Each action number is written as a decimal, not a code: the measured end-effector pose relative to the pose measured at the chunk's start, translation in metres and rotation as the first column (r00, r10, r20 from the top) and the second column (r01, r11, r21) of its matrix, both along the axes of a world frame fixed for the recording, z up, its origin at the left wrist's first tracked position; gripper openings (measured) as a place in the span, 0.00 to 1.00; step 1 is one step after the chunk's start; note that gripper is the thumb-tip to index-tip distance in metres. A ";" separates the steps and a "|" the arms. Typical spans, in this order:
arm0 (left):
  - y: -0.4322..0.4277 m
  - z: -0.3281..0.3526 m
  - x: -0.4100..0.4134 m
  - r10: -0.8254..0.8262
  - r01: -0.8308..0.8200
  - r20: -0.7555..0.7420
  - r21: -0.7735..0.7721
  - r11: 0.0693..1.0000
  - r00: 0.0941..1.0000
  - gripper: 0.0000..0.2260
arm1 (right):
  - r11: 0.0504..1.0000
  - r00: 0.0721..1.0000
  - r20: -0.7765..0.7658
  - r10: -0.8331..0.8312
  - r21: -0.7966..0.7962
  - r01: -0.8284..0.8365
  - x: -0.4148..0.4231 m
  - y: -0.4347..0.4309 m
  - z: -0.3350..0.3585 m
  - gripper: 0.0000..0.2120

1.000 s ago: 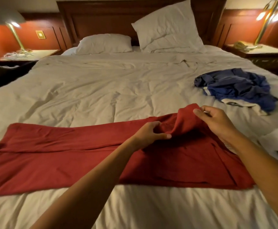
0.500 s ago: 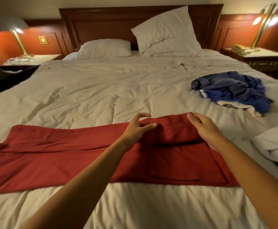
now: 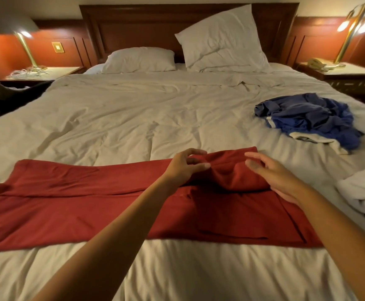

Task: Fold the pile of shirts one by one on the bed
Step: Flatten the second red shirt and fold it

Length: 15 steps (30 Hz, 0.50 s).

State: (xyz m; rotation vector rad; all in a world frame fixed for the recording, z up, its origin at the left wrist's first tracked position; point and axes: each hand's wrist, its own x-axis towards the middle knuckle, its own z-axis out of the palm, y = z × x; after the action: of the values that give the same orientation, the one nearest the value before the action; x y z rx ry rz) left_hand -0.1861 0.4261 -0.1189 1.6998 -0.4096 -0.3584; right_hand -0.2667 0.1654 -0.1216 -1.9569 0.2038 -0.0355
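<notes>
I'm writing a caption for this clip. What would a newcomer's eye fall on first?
The red shirt spread across the near part of the white bed stands out most, with the left hand and right hand at its bunched far edge. Next comes the crumpled blue shirt farther off on the bed's right side, then the lit left lamp and right lamp flanking the headboard.

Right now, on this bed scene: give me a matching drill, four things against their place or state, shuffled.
1 red shirt
2 blue shirt
3 tall pillow
4 telephone

A propped against headboard
B on right nightstand
C laid out, nearest the camera
D crumpled heap, right side

Pairs: 1-C, 2-D, 3-A, 4-B
</notes>
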 end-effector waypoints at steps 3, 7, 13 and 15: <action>0.004 -0.001 0.000 0.015 -0.015 -0.001 -0.088 0.996 1.000 0.15 | 0.987 0.994 -0.032 0.108 -0.117 -0.111 -0.009 -0.007 -0.003 0.30; 0.004 -0.001 -0.001 0.052 -0.051 -0.002 -0.150 0.987 0.999 0.13 | 0.997 0.989 0.145 -0.038 0.068 0.028 -0.005 -0.009 0.001 0.22; 0.006 -0.004 0.003 0.006 -0.007 -0.008 -0.075 0.997 1.000 0.13 | 0.992 0.965 0.256 -0.053 -0.099 0.081 0.010 -0.005 0.014 0.16; 0.005 -0.012 0.003 -0.022 0.022 0.033 -0.007 1.000 0.999 0.14 | 0.983 0.975 0.222 -0.025 -0.171 0.064 0.013 -0.003 0.008 0.16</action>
State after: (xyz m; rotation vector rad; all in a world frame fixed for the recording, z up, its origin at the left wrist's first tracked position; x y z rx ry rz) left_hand -0.1832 0.4313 -0.1306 1.6973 -0.4536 -0.3444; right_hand -0.2539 0.1627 -0.1139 -2.1078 0.1016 -0.3076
